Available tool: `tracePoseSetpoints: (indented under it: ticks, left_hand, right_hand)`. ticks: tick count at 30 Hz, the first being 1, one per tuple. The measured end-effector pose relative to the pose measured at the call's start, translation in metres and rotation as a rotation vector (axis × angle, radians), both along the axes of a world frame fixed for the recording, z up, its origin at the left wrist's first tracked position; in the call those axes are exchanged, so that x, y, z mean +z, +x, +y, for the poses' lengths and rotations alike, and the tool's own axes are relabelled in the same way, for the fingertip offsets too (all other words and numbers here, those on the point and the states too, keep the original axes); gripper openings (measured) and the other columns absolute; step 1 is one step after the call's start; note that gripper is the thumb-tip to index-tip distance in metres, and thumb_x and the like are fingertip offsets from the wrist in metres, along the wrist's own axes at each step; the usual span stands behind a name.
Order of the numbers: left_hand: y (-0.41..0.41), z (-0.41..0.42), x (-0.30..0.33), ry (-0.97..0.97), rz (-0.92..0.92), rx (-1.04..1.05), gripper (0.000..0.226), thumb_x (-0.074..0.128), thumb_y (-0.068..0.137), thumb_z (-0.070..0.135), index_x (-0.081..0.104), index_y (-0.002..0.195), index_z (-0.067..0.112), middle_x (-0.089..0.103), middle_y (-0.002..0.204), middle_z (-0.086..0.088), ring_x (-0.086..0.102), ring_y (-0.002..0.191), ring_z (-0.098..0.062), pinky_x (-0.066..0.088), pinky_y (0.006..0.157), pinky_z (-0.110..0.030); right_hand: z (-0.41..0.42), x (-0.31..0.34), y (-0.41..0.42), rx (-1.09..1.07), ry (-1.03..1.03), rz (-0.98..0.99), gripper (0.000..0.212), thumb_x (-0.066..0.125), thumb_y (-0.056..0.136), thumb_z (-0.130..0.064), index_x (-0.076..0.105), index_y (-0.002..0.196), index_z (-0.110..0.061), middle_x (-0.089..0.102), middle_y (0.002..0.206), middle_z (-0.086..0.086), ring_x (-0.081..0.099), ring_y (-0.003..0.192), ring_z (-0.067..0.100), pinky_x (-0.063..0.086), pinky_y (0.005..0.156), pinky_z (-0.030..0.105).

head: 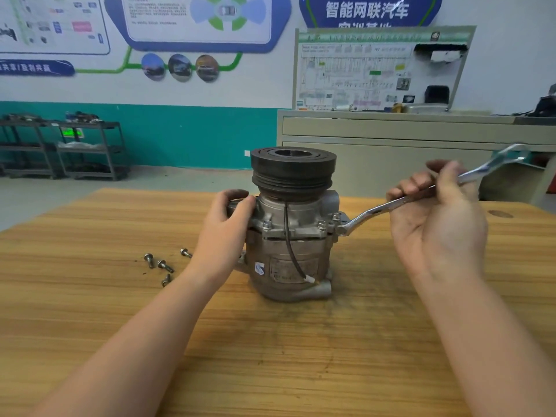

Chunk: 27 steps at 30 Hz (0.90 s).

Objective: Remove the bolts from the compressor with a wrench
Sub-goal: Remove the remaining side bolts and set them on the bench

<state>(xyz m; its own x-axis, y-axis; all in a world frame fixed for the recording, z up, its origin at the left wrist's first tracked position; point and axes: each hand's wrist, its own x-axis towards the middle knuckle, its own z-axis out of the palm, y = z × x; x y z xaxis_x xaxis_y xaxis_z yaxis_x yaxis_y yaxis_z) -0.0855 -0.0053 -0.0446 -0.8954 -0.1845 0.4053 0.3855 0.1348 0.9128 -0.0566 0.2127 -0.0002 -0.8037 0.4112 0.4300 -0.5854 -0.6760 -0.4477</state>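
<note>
L hand (230, 218) steadies compressor (293, 224); R hand (436, 212) grips wrench (421, 197).

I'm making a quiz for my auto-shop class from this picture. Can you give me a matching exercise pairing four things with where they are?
Things:
1. wrench
2. loose bolts
3. pulley
4. left hand

Places:
A. on top of the compressor
B. lying on the wooden table
C. held in the right hand
D. gripping the compressor's side

Pairs: 1-C, 2-B, 3-A, 4-D

two bare forearms, no sleeves, left grip (227, 218), right grip (436, 218)
</note>
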Motion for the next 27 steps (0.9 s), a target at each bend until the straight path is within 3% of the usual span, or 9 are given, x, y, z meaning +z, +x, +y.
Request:
tracePoseSetpoints:
  ticks: [4,6,8,12,16,24,27]
  left_hand:
    - [0.0,0.003,0.0,0.074,-0.018,0.006,0.019,0.051,0.099,0.025,0.058,0.116,0.022,0.066,0.1,0.005,0.06,0.083,-0.001,0.045,0.062,-0.013]
    - [0.0,0.005,-0.001,0.104,-0.02,0.006,0.02,0.051,0.098,0.024,0.057,0.117,0.021,0.066,0.1,0.004,0.06,0.085,-0.003,0.044,0.066,-0.02]
    - [0.0,0.006,-0.002,0.114,-0.017,0.008,0.021,0.051,0.098,0.025,0.056,0.118,0.022,0.066,0.1,0.004,0.061,0.08,0.001,0.044,0.064,-0.019]
    - [0.002,0.006,-0.001,0.108,-0.029,0.014,0.023,0.051,0.098,0.027,0.055,0.121,0.023,0.065,0.103,0.005,0.06,0.086,-0.001,0.044,0.066,-0.02]
    - [0.004,0.006,0.0,0.094,-0.038,0.004,0.024,0.05,0.099,0.027,0.053,0.123,0.023,0.064,0.106,0.005,0.06,0.09,-0.002,0.043,0.066,-0.019]
    - [0.004,0.006,0.001,0.089,-0.037,0.001,0.026,0.05,0.099,0.028,0.052,0.124,0.023,0.064,0.11,0.003,0.06,0.097,-0.006,0.044,0.071,-0.023]
    - [0.002,0.007,-0.003,0.058,-0.03,0.021,0.025,0.05,0.099,0.028,0.049,0.124,0.025,0.06,0.118,0.002,0.057,0.105,-0.004,0.048,0.086,-0.026]
  right_hand:
    - [-0.012,-0.001,0.015,-0.226,0.067,0.236,0.024,0.035,0.103,-0.017,0.045,0.082,-0.013,0.035,0.055,-0.003,0.03,0.053,0.016,0.036,0.06,0.028]
    - [-0.017,-0.003,0.019,-0.267,0.098,0.359,0.023,0.035,0.101,-0.015,0.044,0.08,-0.012,0.032,0.057,0.0,0.024,0.056,0.02,0.033,0.06,0.03]
    - [-0.02,-0.006,0.02,-0.275,0.137,0.438,0.024,0.034,0.1,-0.012,0.043,0.077,-0.01,0.032,0.059,0.003,0.023,0.057,0.021,0.03,0.059,0.031]
    - [-0.021,-0.011,0.018,-0.273,0.22,0.492,0.034,0.03,0.097,-0.008,0.047,0.069,-0.015,0.035,0.057,0.003,0.025,0.054,0.018,0.028,0.058,0.031]
    - [-0.022,-0.014,0.017,-0.259,0.351,0.537,0.031,0.025,0.094,-0.001,0.04,0.072,-0.016,0.036,0.057,-0.003,0.029,0.052,0.015,0.027,0.056,0.029]
    - [-0.027,-0.017,0.018,-0.19,0.559,0.557,0.032,0.034,0.084,-0.008,0.046,0.065,-0.031,0.028,0.052,-0.002,0.028,0.05,0.009,0.021,0.056,0.029]
    - [-0.033,-0.018,0.02,-0.233,0.672,0.579,0.031,0.036,0.086,-0.009,0.04,0.067,-0.033,0.031,0.055,-0.007,0.03,0.05,0.008,0.024,0.054,0.029]
